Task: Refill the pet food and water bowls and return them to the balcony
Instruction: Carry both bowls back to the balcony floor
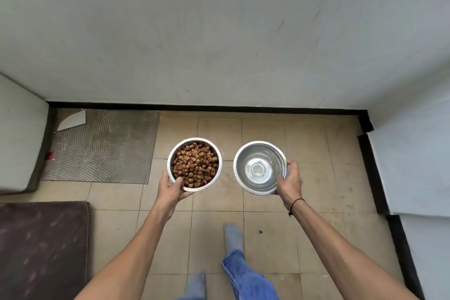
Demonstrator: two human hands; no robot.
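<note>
So both bowls were already filled at this point, and it was really just about getting them down flat. The food bowl (194,164), heaped with kibble, sat in the left hand (172,190), and the water bowl (260,168) sat in the right hand (289,181), both out in front over the tiled floor (263,129) near the wall (219,31).

The thing the next move hinged on, as I read it: each bowl lay up and inward from its hand. The food bowl was at about 1 o'clock from the left palm, with the thumb hooked over the near rim at roughly the bowl's 7 o'clock and the fingers curled underneath. The water bowl was at about 10 o'clock from the right hand, which gripped the rim at the bowl's 4 o'clock, thumb inside the lip, fingers wrapped round the outside.

Round bowls, so no long axis to worry about. They were side by side and apart, rims looking roughly level. Each hand was only nearer its own bowl. My guess is the water one needed more care, since any tilt toward 10 o'clock would slop it. A grey mat (104,146) lay off at 9 o'clock from the food bowl.
</note>
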